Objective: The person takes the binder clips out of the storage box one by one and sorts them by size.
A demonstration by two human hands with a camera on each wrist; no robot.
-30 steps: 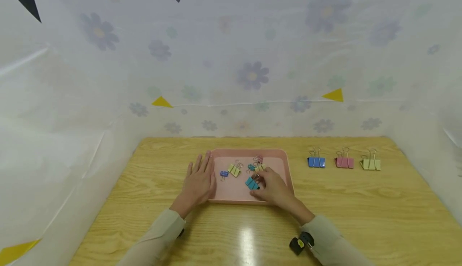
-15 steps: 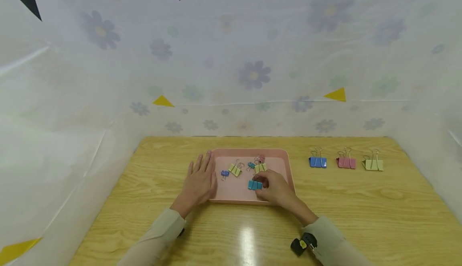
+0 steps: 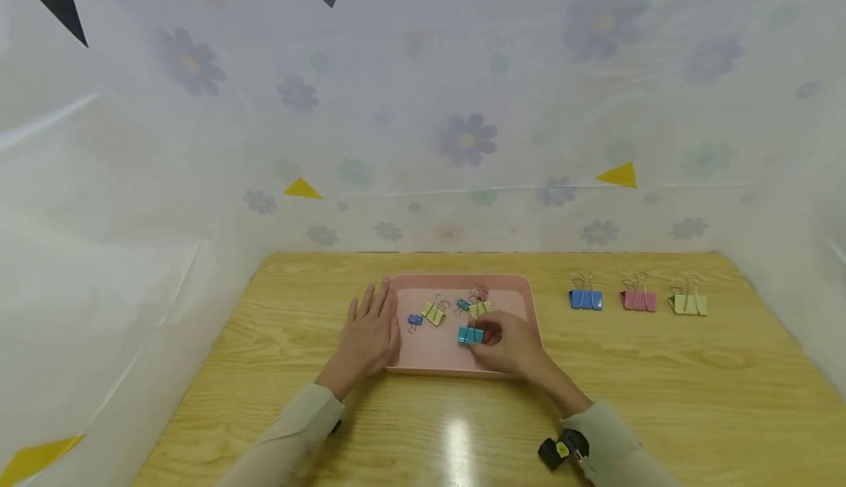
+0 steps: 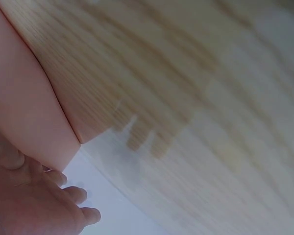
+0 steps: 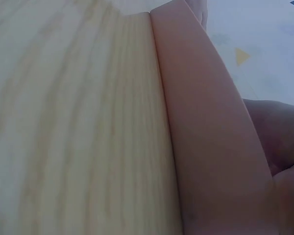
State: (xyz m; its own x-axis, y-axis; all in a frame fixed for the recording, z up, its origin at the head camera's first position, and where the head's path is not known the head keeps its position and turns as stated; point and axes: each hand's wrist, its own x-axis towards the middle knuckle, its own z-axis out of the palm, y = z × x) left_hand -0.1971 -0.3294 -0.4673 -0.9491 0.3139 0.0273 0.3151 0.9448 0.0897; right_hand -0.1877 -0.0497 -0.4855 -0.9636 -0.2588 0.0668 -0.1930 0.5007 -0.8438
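A teal binder clip (image 3: 470,335) is pinched between the thumb and fingers of my right hand (image 3: 510,344), over the pink tray (image 3: 426,355). My left hand (image 3: 368,336) rests with straight fingers along the tray's left edge. Around the held clip in the tray are a small blue clip (image 3: 415,319), a yellow clip (image 3: 433,314), a small teal clip (image 3: 463,304), another yellow clip (image 3: 481,307) and a pink clip (image 3: 482,294). In the right wrist view the tray wall (image 5: 206,122) hides the clips and most of the hand.
Three larger binder clips stand in a row on the wooden table (image 3: 628,369) at the right: blue (image 3: 586,300), pink (image 3: 639,301) and yellow (image 3: 689,305). A white flowered sheet (image 3: 396,149) surrounds the table's back and sides.
In my right hand the teal clip has turned from slanted to nearly level, with its body facing me. The left hand stays at the tray's edge. The whole view shifts slightly.
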